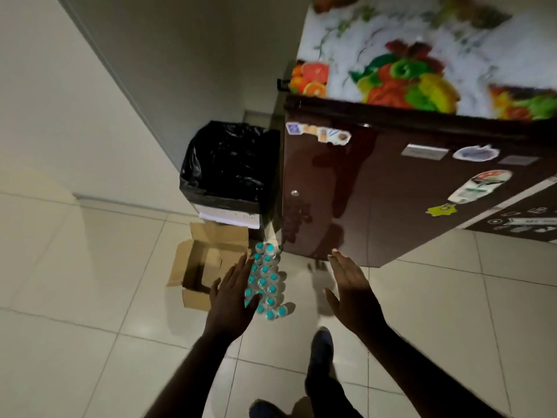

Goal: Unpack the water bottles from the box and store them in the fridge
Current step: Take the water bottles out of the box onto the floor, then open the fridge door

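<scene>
Head view, looking down at tiled floor (90, 267). Fridge (391, 188): dark brown door closed, stickers on it, fruit-print cover on top; right side cut off by frame edge. Bin (229, 167) with black liner stands against fridge's left side; white label on its front unreadable. Cardboard box (202, 267) sits on floor in front of bin, flaps open; interior dark, contents cannot be made out. Water bottles (266, 282), teal caps, clustered upright on floor between box and fridge's lower corner; left part hidden behind left hand (233, 297). Left hand fingers straight, holding nothing. Right hand (351, 286) likewise flat, empty, held out below fridge door's bottom edge.
</scene>
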`<state>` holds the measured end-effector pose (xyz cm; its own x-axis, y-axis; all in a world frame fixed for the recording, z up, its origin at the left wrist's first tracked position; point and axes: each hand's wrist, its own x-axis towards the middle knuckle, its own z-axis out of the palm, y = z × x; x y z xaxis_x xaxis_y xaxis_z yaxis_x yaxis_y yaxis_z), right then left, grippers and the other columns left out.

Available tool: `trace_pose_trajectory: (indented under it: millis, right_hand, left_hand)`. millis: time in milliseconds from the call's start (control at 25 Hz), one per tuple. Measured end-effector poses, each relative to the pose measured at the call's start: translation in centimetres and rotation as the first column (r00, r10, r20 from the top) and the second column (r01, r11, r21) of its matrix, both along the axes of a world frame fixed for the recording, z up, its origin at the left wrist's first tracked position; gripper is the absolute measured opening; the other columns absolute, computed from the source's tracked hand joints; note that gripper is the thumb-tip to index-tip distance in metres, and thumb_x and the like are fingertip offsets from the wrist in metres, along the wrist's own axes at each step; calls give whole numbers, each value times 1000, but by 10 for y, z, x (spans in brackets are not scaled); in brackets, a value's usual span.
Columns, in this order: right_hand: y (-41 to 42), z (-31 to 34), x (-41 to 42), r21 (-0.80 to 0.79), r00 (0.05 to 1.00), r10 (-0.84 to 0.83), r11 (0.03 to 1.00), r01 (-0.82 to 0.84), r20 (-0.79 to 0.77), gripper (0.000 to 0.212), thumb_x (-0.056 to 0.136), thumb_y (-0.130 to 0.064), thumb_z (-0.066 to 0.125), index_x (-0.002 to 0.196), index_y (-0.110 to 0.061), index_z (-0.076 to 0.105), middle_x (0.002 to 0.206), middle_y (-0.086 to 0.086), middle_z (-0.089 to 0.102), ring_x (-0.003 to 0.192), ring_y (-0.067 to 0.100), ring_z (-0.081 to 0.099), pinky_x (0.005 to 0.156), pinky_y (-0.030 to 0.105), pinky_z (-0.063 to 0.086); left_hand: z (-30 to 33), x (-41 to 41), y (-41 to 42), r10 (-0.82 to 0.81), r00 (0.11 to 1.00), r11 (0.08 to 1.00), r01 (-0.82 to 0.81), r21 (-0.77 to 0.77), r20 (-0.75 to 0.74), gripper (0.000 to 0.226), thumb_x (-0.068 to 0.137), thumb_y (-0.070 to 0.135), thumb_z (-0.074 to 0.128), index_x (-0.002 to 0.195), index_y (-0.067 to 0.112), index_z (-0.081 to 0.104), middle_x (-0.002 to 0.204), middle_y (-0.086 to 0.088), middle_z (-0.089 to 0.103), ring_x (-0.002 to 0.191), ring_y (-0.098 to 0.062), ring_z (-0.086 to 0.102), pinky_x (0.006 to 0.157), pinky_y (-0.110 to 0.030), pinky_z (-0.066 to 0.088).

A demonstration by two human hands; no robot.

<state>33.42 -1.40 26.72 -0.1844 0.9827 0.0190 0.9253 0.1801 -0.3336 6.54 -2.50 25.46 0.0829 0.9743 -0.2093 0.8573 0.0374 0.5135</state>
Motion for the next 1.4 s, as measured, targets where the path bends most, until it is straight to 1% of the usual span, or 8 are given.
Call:
trace_pose_trajectory:
  millis: [120,280,400,600,720,880,1160,1400]
  right_hand:
    - [2,36,19,118,999,40,992,-40,5,63,77,-25,73,133,-4,53,139,13,51,127,30,51,102,47,45]
    - [26,75,39,65,998,-54,996,56,-29,69,85,-30,65,146,-13,35,154,4,31,141,25,31,114,40,25]
    - [46,100,56,104,996,-73,992,78,-49,66,87,-35,63,144,-12,39,153,6,33,141,25,31,115,44,27]
    - [95,139,87,272,995,-93,957,98,-33,62,86,-35,64,140,-9,45,151,10,36,140,28,33,114,48,28]
    - [131,162,103,364,995,-94,928,79,23,61,87,-39,61,139,-10,45,151,9,35,140,29,32,114,50,28]
    - [162,172,120,261,981,-134,961,95,137,69,90,-47,53,147,-15,32,157,4,25,144,29,20,116,50,12]
    - [170,158,125,277,992,-117,956,97,55,75,84,-45,62,146,-16,32,150,4,36,141,32,26,117,48,3]
    - [171,155,125,335,988,-114,939,74,102,76,80,-49,64,141,-9,41,143,10,46,133,36,39,113,57,17]
  left_hand:
    - [47,10,18,9,1000,999,-9,39,-5,78,87,42,64,150,32,18,153,17,5,145,-18,22,113,-57,16]
    - [92,22,43,8,1000,990,-6,143,-15,77,87,44,62,148,36,16,155,15,6,145,-18,20,114,-58,19]
    - [120,38,69,-30,999,975,37,218,-35,79,88,45,61,148,39,9,157,16,1,146,-11,10,115,-50,11]
    - [163,81,125,-104,993,928,118,354,-58,82,86,38,65,151,33,15,158,14,0,146,-12,2,114,-44,6]
    - [185,105,166,-142,972,904,205,374,-188,85,86,43,61,152,33,9,160,9,-8,147,-15,-5,115,-48,7]
    - [196,128,212,-166,904,929,277,246,-393,94,87,53,56,150,35,-11,159,2,-21,147,-25,-13,113,-56,5]
    - [179,136,224,-87,905,938,215,271,-417,92,81,47,65,153,29,9,160,0,10,148,-25,-4,112,-57,14]
    - [180,143,221,-60,910,941,188,280,-409,89,82,45,66,153,25,15,160,-2,12,148,-25,-2,110,-60,16]
